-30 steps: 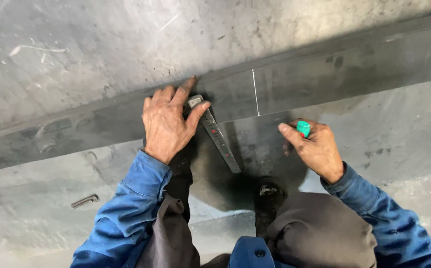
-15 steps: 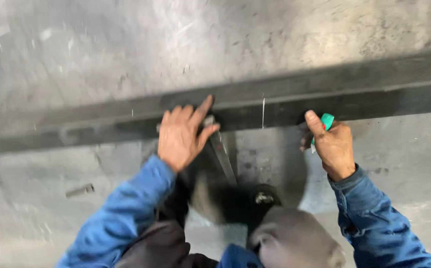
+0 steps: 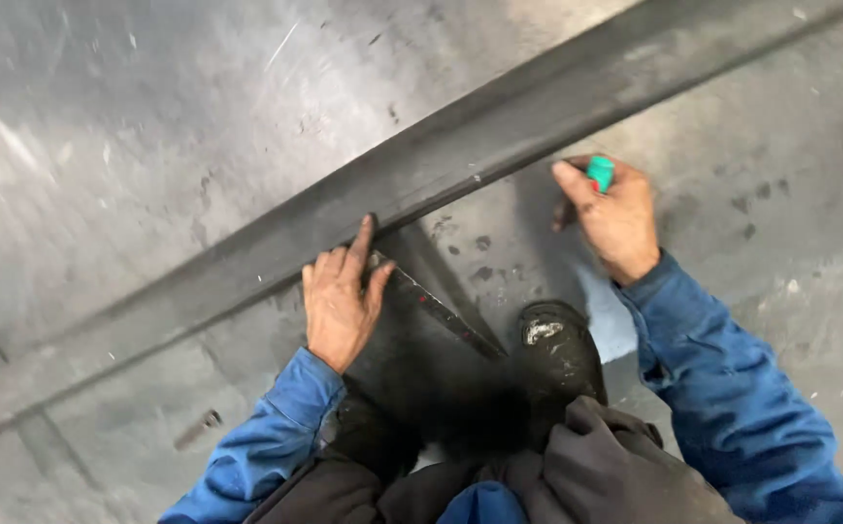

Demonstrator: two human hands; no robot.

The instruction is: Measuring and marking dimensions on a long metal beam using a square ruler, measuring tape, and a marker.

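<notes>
Left hand (image 3: 342,303) lies flat, open, pinning the steel square (image 3: 431,306) against the long dark steel bar (image 3: 460,160) lying across the floor. Right hand (image 3: 613,215) grips a green-capped marker (image 3: 600,173) beside the bar. Keep the square butted tight to the bar's edge; press firmly.

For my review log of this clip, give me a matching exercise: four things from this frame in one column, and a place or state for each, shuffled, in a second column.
Things:
1. left hand
2. right hand
3. metal bar
4. black shoe

Places or states:
A. runs slantwise across the grey floor
B. holds a small green marker
C. pressed flat on a metal square at the bar's edge
D. on the floor between the two blue sleeves

Pairs: 1-C, 2-B, 3-A, 4-D
</notes>
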